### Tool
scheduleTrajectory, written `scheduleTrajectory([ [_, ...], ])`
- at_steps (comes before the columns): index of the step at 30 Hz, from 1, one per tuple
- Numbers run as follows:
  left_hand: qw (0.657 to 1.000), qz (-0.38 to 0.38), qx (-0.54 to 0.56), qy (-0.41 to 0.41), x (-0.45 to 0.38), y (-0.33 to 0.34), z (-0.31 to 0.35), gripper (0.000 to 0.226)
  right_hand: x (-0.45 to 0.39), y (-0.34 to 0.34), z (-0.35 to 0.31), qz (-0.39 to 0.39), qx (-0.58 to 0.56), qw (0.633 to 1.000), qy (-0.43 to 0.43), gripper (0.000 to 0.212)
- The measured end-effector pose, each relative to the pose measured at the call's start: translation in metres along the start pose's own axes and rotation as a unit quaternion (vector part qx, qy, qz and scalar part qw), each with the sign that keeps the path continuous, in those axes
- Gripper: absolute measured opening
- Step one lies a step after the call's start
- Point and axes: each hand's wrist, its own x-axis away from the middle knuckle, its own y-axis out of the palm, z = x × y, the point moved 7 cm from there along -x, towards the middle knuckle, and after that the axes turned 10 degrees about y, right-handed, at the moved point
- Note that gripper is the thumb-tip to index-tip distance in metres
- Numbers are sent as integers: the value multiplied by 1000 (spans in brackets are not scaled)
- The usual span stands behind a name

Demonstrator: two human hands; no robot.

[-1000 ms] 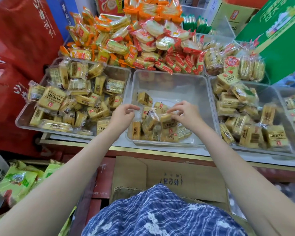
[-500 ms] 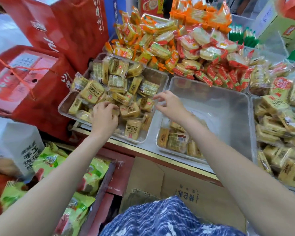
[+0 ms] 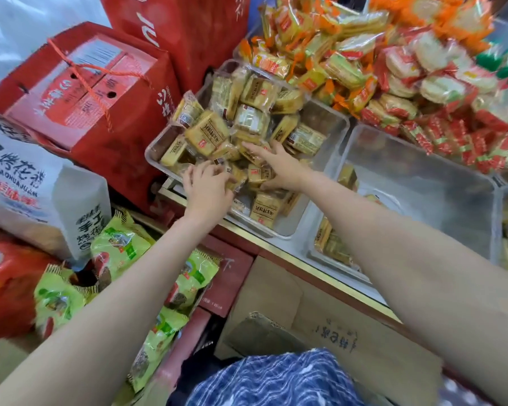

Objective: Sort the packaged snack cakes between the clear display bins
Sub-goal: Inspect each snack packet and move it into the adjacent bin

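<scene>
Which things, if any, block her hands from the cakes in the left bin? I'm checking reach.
Nothing visible does. The left hand and right hand already rest on the snack cakes in the open-topped left bin.

place: shop | evidence: clear display bins [image 3: 329,221] of wrapped snack cakes [image 3: 207,131] by the fingers [image 3: 252,148]; stacked red gift cartons [image 3: 100,92]

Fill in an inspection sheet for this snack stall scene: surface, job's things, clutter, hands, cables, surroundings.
Surface: shelf with a gold edge carries the bins.
Job's things: left bin heaped with snack cakes; middle bin mostly bare, a few cakes at its near end.
Clutter: green snack bags below the shelf.
Hands: left hand grips cakes in the left bin; right hand rests flat on the pile.
Cables: nothing seen.
Surroundings: red boxes, cardboard box, red and orange snack packs.
</scene>
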Motion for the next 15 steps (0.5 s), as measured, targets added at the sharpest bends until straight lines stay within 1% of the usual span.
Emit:
scheduleTrajectory([
  [2, 1000, 2, -2, -1, 0, 1, 1, 28, 6, -3, -1, 16, -22, 1000, 4, 90],
  [6, 1000, -12, 8, -6, -2, 0, -2, 29, 37, -16, 0, 88, -37, 995, 10, 70],
  [7, 1000, -6, 22, -7, -3, -2, -1, 29, 48, -19, 3, 103, -65, 993, 10, 68],
  [9, 997, 32, 71, 9, -5, -12, 9, 28, 72, -25, 10, 135, -151, 979, 6, 68],
  [10, 994, 37, 105, 19, -5, -16, 21, 29, 84, -28, 12, 153, -193, 969, -3, 68],
  [11, 988, 17, 151, 18, -4, -16, 33, 31, 95, -31, 14, 172, -227, 958, -15, 69],
  [12, 974, -18, 224, -4, -3, -12, 45, 35, 105, -34, 15, 194, -255, 947, -27, 70],
  [13, 939, -64, 332, -52, -1, -4, 54, 38, 114, -37, 16, 217, -276, 935, -40, 71],
  [14, 877, -109, 453, -114, 3, 6, 66, 39, 122, -41, 18, 235, -291, 926, -48, 72],
  [15, 808, -135, 550, -163, 7, 12, 76, 39, 129, -45, 20, 245, -297, 922, -52, 71],
])
